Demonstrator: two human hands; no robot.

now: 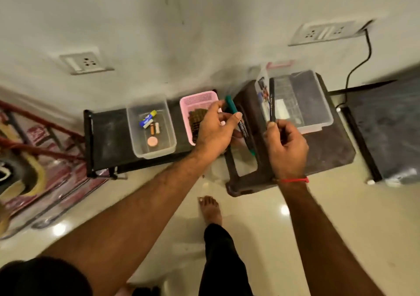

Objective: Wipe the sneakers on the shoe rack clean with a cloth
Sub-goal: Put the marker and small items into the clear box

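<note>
Teal at the cap: pinched a marker pen (231, 106) between thumb and fingers (218, 103) of the left hand (213, 130), tilted, just over the gap between pink basket (197, 98) and brown stool (329, 150). Clamped a thin black pen (272, 100) upright in the curled fingers (271, 126) of the right hand (287, 145), in front of the clear box (318, 105) on the stool. Saw no sneakers and no cloth anywhere; could not tell whether the low black rack (106, 141) under the basket and the clear tub (136, 123) was the shoe rack. Judged the step to be clearing small things aside, with wiping not yet begun. Needed, to do it well, both pens set down flat in one container, not balanced on the stool's edge, where rolling to the floor looked likely. Needed both hands freed before fetching a cloth.
</note>
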